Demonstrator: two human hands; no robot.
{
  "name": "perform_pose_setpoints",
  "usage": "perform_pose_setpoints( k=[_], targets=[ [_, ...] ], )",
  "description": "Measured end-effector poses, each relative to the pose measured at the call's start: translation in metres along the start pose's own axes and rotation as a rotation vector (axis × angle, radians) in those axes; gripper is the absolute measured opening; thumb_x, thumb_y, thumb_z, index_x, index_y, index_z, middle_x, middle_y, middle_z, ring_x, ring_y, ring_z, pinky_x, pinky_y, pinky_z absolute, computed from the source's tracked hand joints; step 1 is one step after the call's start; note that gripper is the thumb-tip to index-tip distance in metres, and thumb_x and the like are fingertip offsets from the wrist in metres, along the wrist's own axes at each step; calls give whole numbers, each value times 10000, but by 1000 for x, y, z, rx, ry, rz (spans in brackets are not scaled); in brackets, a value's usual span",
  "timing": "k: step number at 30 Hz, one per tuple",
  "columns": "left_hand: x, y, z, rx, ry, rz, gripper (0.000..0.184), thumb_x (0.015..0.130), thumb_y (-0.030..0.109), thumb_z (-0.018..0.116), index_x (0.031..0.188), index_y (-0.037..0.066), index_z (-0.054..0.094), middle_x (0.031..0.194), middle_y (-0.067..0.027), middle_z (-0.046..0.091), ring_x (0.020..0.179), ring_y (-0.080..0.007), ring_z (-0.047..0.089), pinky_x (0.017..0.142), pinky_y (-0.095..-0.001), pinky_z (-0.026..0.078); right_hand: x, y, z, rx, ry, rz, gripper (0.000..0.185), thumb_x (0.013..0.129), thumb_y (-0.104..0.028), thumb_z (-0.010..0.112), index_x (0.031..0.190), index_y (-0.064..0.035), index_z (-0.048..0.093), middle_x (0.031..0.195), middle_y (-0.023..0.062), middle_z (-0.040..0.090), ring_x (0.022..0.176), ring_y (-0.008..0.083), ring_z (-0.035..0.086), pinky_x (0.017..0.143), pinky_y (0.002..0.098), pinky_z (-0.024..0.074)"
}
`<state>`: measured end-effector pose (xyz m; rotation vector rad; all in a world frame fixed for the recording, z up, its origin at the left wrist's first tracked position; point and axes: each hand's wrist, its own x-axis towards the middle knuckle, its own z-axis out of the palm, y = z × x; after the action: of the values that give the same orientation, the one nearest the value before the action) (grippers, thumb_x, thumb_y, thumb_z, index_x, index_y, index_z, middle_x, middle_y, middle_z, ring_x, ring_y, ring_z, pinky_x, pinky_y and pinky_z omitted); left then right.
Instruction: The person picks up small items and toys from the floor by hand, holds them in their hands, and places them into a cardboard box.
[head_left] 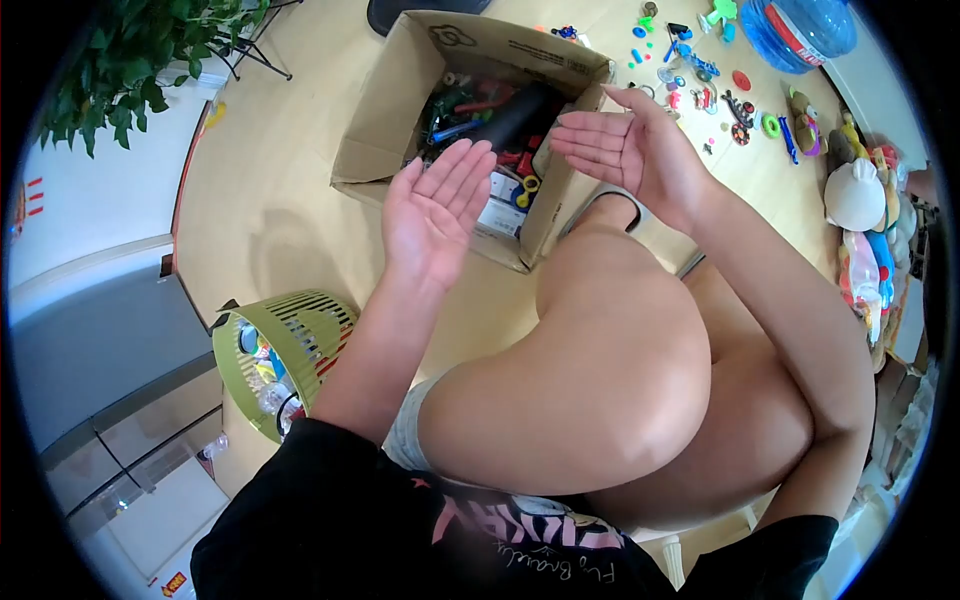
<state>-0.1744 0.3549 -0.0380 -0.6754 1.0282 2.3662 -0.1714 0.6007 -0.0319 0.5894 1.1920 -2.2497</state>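
My left hand [437, 205] is held palm up with its fingers stretched out, in front of the near left side of a cardboard box [385, 130]. Nothing lies in it. My right hand [640, 150] is open too, palm turned up and inward, by the box's right wall, and it holds nothing. Whether either hand touches the box I cannot tell. Inside the box are a black, long object [515, 115], a yellow ring-handled piece [525, 190], a blue stick-like piece [455, 130] and other small things, partly hidden by my left fingertips.
A green slatted basket [325, 310] holding mixed items stands at the left. Small toys, including a green ring [770, 125], are scattered on the floor at the upper right. A large blue water bottle [790, 35] and plush toys [855, 195] line the right. A leafy plant [125, 60] is upper left.
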Motion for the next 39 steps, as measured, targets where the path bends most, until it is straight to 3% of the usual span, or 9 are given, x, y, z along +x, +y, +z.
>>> perform_pose_setpoints(
  k=[7, 11, 16, 18, 20, 22, 31, 34, 39],
  targets=[
    [8, -20, 34, 111, -207, -4, 501, 1004, 269, 323, 1329, -77, 484, 1355, -236, 528, 1241, -289, 553, 1002, -384, 497, -1, -10, -72, -29, 5, -67, 623, 982, -465, 394, 1243, 76, 556, 1251, 193, 618, 1133, 240, 627, 1012, 310, 472],
    [20, -43, 82, 287, -349, -137, 524, 1011, 307, 326, 1315, -84, 497, 1329, -230, 553, 1214, -272, 576, 1005, -347, 487, -8, 6, -156, -280, 446, -38, 599, 978, -471, 387, 1224, 39, 580, 1192, 157, 650, 1149, 209, 610, 1028, 322, 446],
    [63, -94, 135, 685, -598, -360, 542, 1011, 341, 342, 1299, -84, 515, 1296, -208, 588, 1189, -236, 594, 1015, -306, 461, -28, 71, -259, -170, 803, 149, 551, 958, -421, 387, 1208, 31, 579, 1180, 167, 641, 1079, 238, 623, 972, 358, 461],
    [82, -109, 156, 779, -638, -435, 557, 1006, 357, 345, 1301, -84, 513, 1294, -204, 590, 1207, -247, 580, 1035, -322, 444, -39, 91, -270, 3, 765, 102, 573, 975, -430, 380, 1248, 50, 533, 1225, 182, 612, 1141, 250, 598, 997, 360, 452],
    [115, -133, 162, 747, -615, -419, 565, 1004, 361, 345, 1310, -87, 503, 1301, -206, 584, 1215, -256, 574, 1049, -336, 432, -43, 113, -282, 121, 724, 5, 563, 999, -389, 319, 1246, 80, 509, 1225, 213, 596, 1160, 283, 583, 1034, 375, 438],
    [139, -164, 162, 772, -520, -344, 588, 1009, 387, 323, 1328, -78, 487, 1321, -210, 567, 1236, -259, 556, 1069, -361, 411, -42, 130, -281, 190, 696, 30, 529, 1014, -368, 349, 1247, 78, 512, 1250, 212, 582, 1184, 286, 567, 1047, 373, 425],
    [235, -244, 101, 1195, -297, -579, 705, 997, 530, 290, 1329, -64, 478, 1318, -201, 558, 1229, -287, 546, 1066, -383, 409, -13, 155, -309, 598, 398, -121, 561, 1022, -338, 379, 1353, 115, 380, 1385, 239, 458, 1286, 307, 484, 1116, 381, 388],
    [240, -255, 102, 872, -190, -546, 718, 1000, 534, 287, 1341, -76, 452, 1322, -216, 549, 1230, -291, 545, 1071, -383, 404, -18, 151, -308, 657, 343, -145, 581, 1023, -348, 379, 1365, 121, 357, 1390, 249, 450, 1291, 306, 481, 1119, 376, 387],
    [258, -274, 107, 756, -218, -520, 730, 1000, 539, 293, 1356, -85, 424, 1347, -224, 519, 1253, -301, 522, 1088, -383, 388, -21, 143, -311, 674, 300, -126, 596, 1019, -366, 397, 1377, 109, 355, 1404, 232, 447, 1311, 282, 464, 1122, 365, 376]
  ],
)
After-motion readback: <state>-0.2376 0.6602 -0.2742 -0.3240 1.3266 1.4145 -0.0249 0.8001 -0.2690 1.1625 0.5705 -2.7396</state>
